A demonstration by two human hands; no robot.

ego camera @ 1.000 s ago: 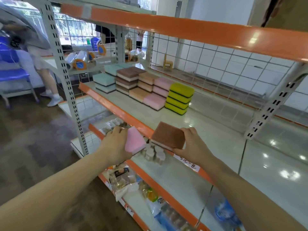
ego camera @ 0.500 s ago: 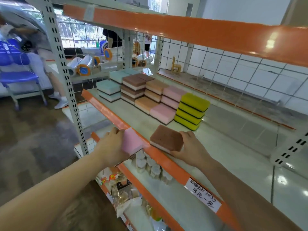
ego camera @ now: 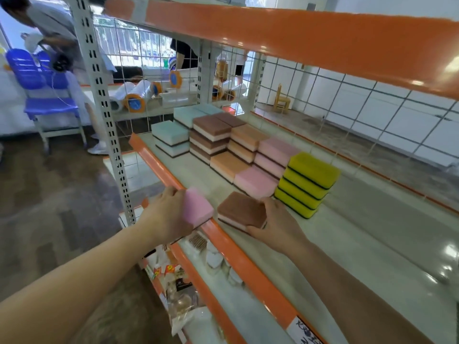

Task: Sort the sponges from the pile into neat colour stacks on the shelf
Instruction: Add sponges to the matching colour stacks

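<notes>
At the shelf's orange front rail (ego camera: 223,242), both hands are over the edge, each carrying one sponge.

Left hand: the left hand (ego camera: 166,217) grips a pink sponge (ego camera: 198,209), fingers curled round its near side; the sponge sits tilted right at the rail, its far corner just past it.

Right hand: the right hand (ego camera: 278,219) holds a brown sponge (ego camera: 242,209) by its right end, thumb on top; the sponge is beyond the rail, low over the shelf (ego camera: 347,244). Contact with the shelf surface cannot be told.

Yellow stack (ego camera: 308,184): four high, beyond the rail, just beyond and to the right of the brown sponge in hand.

Pink stacks (ego camera: 268,165): further from the rail than the brown sponge in hand, left of the yellow stack; a single sponge in front, two behind it.

Orange stacks (ego camera: 238,150): left of the pink, stepped in the same manner.

Brown stack (ego camera: 211,135): left of the orange, the tallest of the row.

Mint stacks (ego camera: 171,137): furthest along the rail to the left, two high in front.

Lower shelf: packaged goods (ego camera: 181,289) beneath the rail.

Background: a person (ego camera: 49,23) bends near a blue chair (ego camera: 42,90), well apart from the rail.
</notes>
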